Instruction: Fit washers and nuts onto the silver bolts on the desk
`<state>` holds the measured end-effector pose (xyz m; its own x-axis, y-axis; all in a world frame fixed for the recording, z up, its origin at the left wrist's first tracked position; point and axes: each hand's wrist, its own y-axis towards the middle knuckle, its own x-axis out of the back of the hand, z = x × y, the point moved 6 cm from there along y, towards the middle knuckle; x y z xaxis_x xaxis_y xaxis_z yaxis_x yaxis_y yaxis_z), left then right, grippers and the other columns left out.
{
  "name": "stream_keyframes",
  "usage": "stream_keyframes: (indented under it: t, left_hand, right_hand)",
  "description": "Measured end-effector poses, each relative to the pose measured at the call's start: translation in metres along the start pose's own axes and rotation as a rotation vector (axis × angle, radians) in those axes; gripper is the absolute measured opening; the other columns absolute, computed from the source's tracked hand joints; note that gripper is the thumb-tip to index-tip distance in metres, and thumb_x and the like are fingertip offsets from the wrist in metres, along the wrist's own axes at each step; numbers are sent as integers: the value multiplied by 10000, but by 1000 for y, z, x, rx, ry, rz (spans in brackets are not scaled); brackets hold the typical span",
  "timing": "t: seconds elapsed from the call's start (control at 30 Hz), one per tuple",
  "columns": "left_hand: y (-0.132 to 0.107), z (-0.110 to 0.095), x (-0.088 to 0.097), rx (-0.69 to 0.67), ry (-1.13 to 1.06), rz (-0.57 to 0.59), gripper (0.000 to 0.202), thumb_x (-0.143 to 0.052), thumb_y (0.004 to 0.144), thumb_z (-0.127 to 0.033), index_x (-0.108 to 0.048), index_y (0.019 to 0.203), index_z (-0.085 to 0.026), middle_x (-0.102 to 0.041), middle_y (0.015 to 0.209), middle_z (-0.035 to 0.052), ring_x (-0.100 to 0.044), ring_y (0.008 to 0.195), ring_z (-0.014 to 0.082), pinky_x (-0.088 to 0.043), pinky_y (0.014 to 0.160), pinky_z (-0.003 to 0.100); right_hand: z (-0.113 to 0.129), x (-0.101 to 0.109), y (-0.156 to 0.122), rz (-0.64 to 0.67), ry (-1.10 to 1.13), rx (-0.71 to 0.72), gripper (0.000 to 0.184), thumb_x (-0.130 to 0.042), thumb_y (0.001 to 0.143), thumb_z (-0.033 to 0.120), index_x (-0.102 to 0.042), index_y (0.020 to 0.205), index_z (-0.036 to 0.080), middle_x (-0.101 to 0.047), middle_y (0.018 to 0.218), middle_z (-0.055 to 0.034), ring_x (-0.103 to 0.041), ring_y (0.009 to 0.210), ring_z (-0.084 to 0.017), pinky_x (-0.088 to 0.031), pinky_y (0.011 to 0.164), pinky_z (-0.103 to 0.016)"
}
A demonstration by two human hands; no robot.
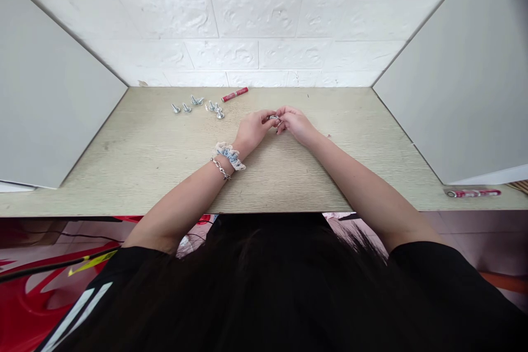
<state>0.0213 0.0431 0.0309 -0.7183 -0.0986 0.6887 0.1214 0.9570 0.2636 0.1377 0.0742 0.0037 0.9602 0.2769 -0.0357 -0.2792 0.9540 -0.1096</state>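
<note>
My left hand [252,129] and my right hand [296,124] meet at the middle of the wooden table [136,159], fingers pinched together. Between the fingertips sits a small silver bolt [274,117], gripped from both sides. My left wrist wears a lace scrunchie and a chain bracelet. Several more silver bolts [198,104] lie in a loose row on the table to the far left of my hands. A red tube [235,94] lies just behind them, near the wall.
White panels stand on the left [49,99] and right [462,88] sides of the table, with a white brick wall behind. A red and white pen-like thing [473,193] lies at the right front edge. Red objects and cables show below the table's front edge.
</note>
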Motion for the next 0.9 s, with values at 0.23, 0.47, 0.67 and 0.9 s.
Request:
stream_keyframes:
  t: [0.23,0.47,0.67,0.9]
  left_hand:
    - [-2,-5,0,-67,-54,-21,230,-527,868,-258,-706,1009,-233,-731,928,-1,-634,840,132,-454,812,245]
    - [-4,-9,3,-52,-42,-21,232,-507,888,-297,-700,1002,-238,-725,882,-3,-618,807,134,-448,804,252]
    - [-3,-8,2,-54,-31,-30,248,-518,887,-307,-698,1042,-239,-724,911,6,-617,819,140,-442,813,255]
    - [-1,-4,2,-37,-14,-22,265,-534,882,-334,-697,1059,-223,-729,912,16,-622,804,146,-446,787,254]
  right_hand:
    - [-2,1,3,8,-9,75,342,-532,878,482,-510,744,168,-546,620,24,-534,482,-59,-434,489,-177]
    - [4,-4,-5,27,-117,79,529,-482,803,652,-533,652,147,-515,514,11,-501,413,-72,-426,447,-200]
    - [7,-6,-8,16,-174,64,548,-451,832,628,-510,585,142,-507,484,-1,-481,374,-79,-403,414,-214]
    - [2,-5,-5,31,-143,86,480,-464,867,555,-544,646,136,-526,504,15,-499,393,-58,-426,432,-172]
